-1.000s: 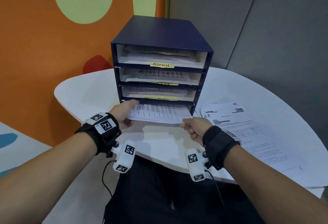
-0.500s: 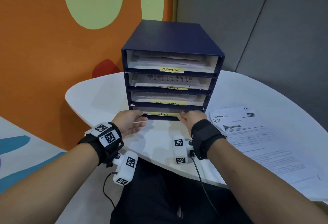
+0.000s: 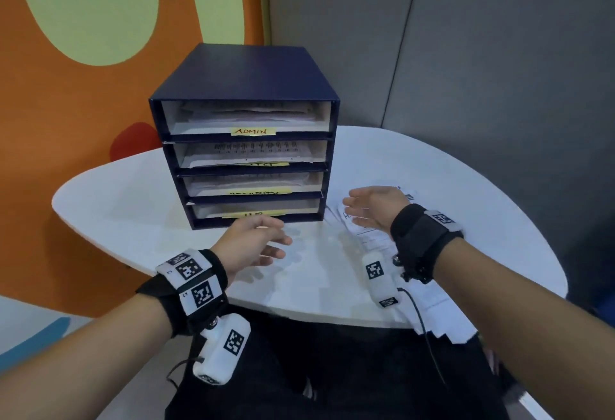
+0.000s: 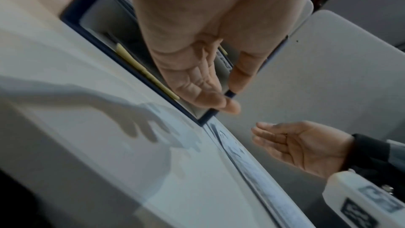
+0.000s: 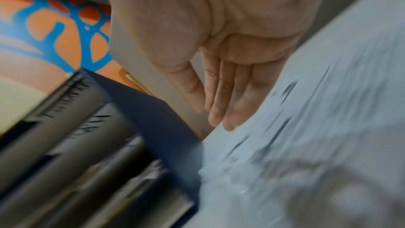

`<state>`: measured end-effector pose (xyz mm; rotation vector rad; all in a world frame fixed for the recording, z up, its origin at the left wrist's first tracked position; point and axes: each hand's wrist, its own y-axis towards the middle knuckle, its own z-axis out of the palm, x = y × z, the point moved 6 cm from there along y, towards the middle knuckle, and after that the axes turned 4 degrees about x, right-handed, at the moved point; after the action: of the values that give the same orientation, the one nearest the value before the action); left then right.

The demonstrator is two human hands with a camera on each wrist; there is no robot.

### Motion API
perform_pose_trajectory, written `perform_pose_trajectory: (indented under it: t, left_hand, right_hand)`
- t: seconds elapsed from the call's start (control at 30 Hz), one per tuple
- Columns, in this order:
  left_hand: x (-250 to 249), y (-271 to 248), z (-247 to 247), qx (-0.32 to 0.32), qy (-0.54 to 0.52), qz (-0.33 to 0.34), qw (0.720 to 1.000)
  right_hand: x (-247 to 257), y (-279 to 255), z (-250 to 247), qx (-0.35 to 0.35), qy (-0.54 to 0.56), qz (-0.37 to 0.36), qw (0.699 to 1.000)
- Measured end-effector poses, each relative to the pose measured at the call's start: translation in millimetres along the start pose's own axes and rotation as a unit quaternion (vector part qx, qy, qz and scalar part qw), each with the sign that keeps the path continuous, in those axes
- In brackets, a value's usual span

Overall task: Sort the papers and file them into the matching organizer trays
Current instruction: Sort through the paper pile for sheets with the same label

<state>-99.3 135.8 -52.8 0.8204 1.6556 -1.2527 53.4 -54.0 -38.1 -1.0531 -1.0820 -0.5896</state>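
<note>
Beside the organizer (image 3: 246, 160), thin limp papers (image 3: 376, 240) are best pinched by an edge; right hand (image 3: 376, 208) hovers empty, fingers straight; left hand (image 3: 249, 243) likewise.

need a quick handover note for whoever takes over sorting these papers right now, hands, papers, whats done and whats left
Left hand: open, empty, in front of the bottom tray.
Right hand: open, empty, over the loose stack of printed white papers lying on the white table, right of the organizer.
Dark blue four-tray organizer: all four trays hold papers; the top label reads ADMIN, the other yellow labels are partly hidden.
Left: pick the next sheet from the stack, match it to its tray, file it.
</note>
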Motion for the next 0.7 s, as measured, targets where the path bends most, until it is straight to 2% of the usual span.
perform_pose_trajectory:
  t: [0.07,0.1,0.17,0.2,0.27,0.37,0.43,0.57,0.7]
  left_hand:
    - [-2,2,21,0.017,0.015,-0.005,1.000]
    - [-3,6,32,0.019,0.010,-0.012,1.000]
    - [-7,17,56,0.015,-0.029,-0.031,0.999]
    - [-8,24,69,0.012,-0.055,-0.046,0.997]
    - [-4,38,95,0.012,-0.071,-0.072,0.995]
    - [4,56,129,0.018,-0.035,-0.081,0.996]
    - [1,62,146,0.012,-0.021,-0.063,0.998]
    - [-2,70,159,0.003,0.000,-0.038,0.999]
    - [0,76,157,-0.003,0.048,-0.025,0.999]
  right_hand:
    - [6,1,-45,-0.062,-0.140,-0.020,0.988]
    - [5,1,-66,-0.085,-0.230,-0.013,0.969]
    - [-2,-1,-103,-0.123,-0.405,0.025,0.905]
    - [-6,-7,-120,-0.143,-0.460,0.049,0.875]
    - [-20,-14,-154,-0.174,-0.523,0.088,0.830]
    - [-42,-32,-186,-0.153,-0.573,0.149,0.791]
    - [-48,-48,-189,-0.140,-0.587,0.156,0.782]
    - [-53,-75,-182,-0.147,-0.580,0.155,0.786]
    - [-58,-92,-183,-0.163,-0.542,0.159,0.809]
